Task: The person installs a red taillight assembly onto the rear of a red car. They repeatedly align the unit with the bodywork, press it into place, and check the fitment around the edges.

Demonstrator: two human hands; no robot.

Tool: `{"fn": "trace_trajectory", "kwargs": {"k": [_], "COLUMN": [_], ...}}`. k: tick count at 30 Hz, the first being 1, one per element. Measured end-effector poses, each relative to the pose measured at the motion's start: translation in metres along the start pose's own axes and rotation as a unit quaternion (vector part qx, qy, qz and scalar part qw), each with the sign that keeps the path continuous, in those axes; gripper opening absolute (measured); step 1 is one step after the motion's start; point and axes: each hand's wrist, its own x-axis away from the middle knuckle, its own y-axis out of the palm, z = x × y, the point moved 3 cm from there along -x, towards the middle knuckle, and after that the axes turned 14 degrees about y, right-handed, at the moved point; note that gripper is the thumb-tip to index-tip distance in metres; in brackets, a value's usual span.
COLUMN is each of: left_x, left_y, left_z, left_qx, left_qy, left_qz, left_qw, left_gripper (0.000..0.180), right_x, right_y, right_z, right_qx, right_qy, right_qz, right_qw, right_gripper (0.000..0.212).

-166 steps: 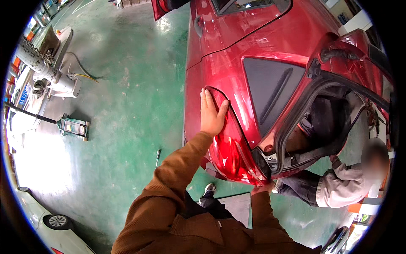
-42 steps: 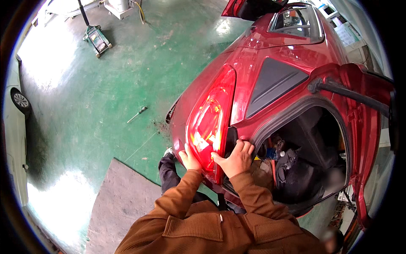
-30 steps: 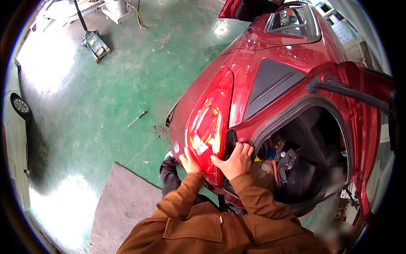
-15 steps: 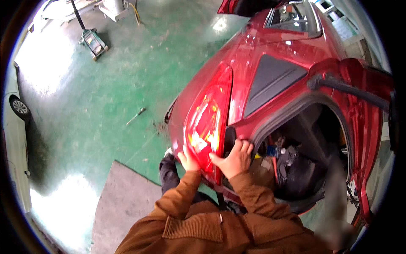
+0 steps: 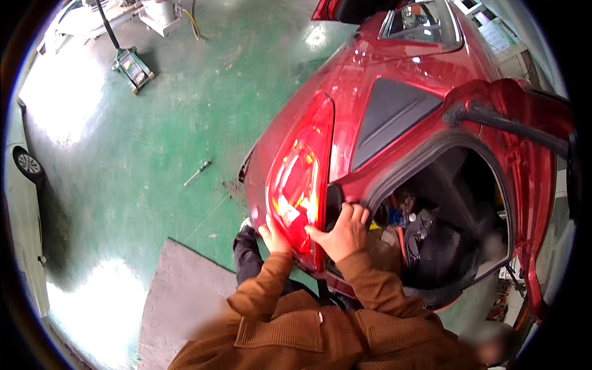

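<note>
A long red tail light point(image 5: 295, 179) sits at the rear corner of the red car point(image 5: 351, 77), its pointed end reaching up along the fender. My left hand point(image 5: 275, 239) is against the lower left edge of the lamp, with its fingers close together and partly hidden. On the lamp's other side, my right hand point(image 5: 345, 234) lays its thumb on the lens edge. Its remaining fingers curl over the body seam by a black piece point(image 5: 333, 202) beside the trunk opening. Any gap behind the lamp is out of sight.
The open trunk point(image 5: 450, 209) on the right holds dark bundles and a blue-capped bottle point(image 5: 404, 217). A screwdriver-like tool point(image 5: 198, 172) lies on the green floor. Farther off stand a floor jack point(image 5: 132, 68) and a white car point(image 5: 24, 216). A grey mat point(image 5: 179, 271) lies at lower left.
Both hands keep their places on the tail light. The view has shifted slightly, and the bottle in the trunk shows more plainly.
</note>
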Motion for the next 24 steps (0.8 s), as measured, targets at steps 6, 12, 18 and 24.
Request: {"fn": "trace_trajectory", "kwargs": {"k": [6,12,18,24], "left_x": [0.002,-0.001,-0.015,-0.049], "left_y": [-0.019,-0.002,-0.001,-0.018], "left_z": [-0.018,0.006,0.037,0.047], "left_qx": [0.002,-0.005,-0.078,-0.106], "left_qy": [0.011,0.014,-0.031,-0.152], "left_qz": [-0.018,0.001,-0.067,-0.189], "left_qw": [1.0,1.0,0.994,0.964], "left_gripper": [0.047,0.043,0.052,0.056], "right_x": [0.003,-0.001,-0.011,-0.002], "right_y": [-0.001,0.003,-0.004,-0.009], "right_z": [0.001,0.001,0.015,0.019], "right_qx": [-0.002,-0.001,-0.06,-0.081], "right_qy": [0.009,0.012,-0.017,0.01], "right_qz": [-0.004,-0.019,-0.037,-0.047], "right_qw": [1.0,1.0,0.997,0.996], "right_gripper": [0.093,0.092,0.08,0.069]}}
